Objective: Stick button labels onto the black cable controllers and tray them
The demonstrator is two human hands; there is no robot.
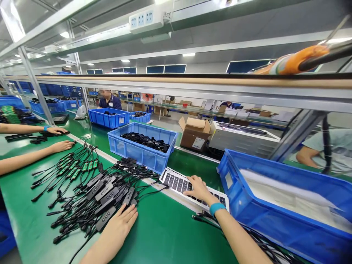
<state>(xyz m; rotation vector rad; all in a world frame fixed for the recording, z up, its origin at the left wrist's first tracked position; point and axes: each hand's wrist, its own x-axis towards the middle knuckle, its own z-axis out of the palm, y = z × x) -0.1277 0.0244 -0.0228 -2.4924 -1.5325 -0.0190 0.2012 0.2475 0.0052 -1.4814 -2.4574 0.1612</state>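
From where I stood, a green bench top (pixel 162 238) filled the lower half of the frame. Lower centre-left: the left hand (pixel 119 227) lay with fingers extended, unclenched, against the nearest of the black cabled cases (pixel 104 191), which were heaped across the left centre. Right of centre: the right hand (pixel 200 190), above a turquoise wristband (pixel 217 208), lay across the white tray (pixel 176 182) of dark pieces, thumb spread; whether its fingertips gripped a piece, I could not tell. The wrist covered part of the tray, and the forearm hid part of a cable bundle (pixel 264 244) at lower right. A large blue bin (pixel 242 209) holding pale sheeting (pixel 283 198) stood just beside the tray; a smaller blue bin (pixel 134 152) of black parts stood beyond the heap. Green circuit boards (pixel 73 172) lay at left, near a co-worker's two hands (pixel 62 146). A metal rail (pixel 176 90) crossed the frame and blocked part of the room behind. Labels: one on the open carton (pixel 192 138) at centre, another on the large bin's left end, both too small to read
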